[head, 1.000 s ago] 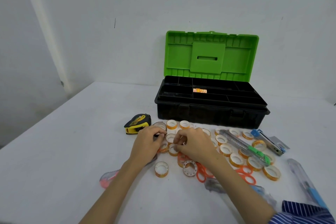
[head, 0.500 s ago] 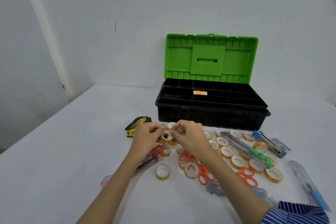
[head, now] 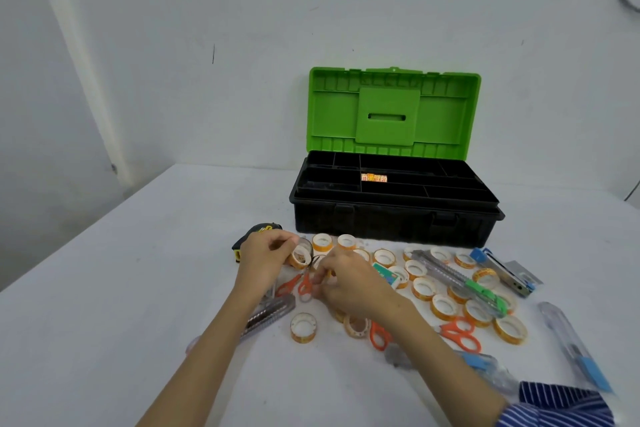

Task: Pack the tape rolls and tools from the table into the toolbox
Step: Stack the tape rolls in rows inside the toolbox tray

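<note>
The left hand [head: 265, 262] pinches a tape roll [head: 300, 258] just above the table [head: 138, 288], the right hand [head: 346, 282] picks at small things with curled fingers, and next that roll must go into the open toolbox [head: 394, 218].

Your white surface [head: 138, 288], cluttered with loose gear.
Toolbox [head: 394, 218] at twelve o'clock; tape rolls [head: 443, 307], orange scissors [head: 459, 333] and utility knife [head: 460, 282] toward three.
</note>
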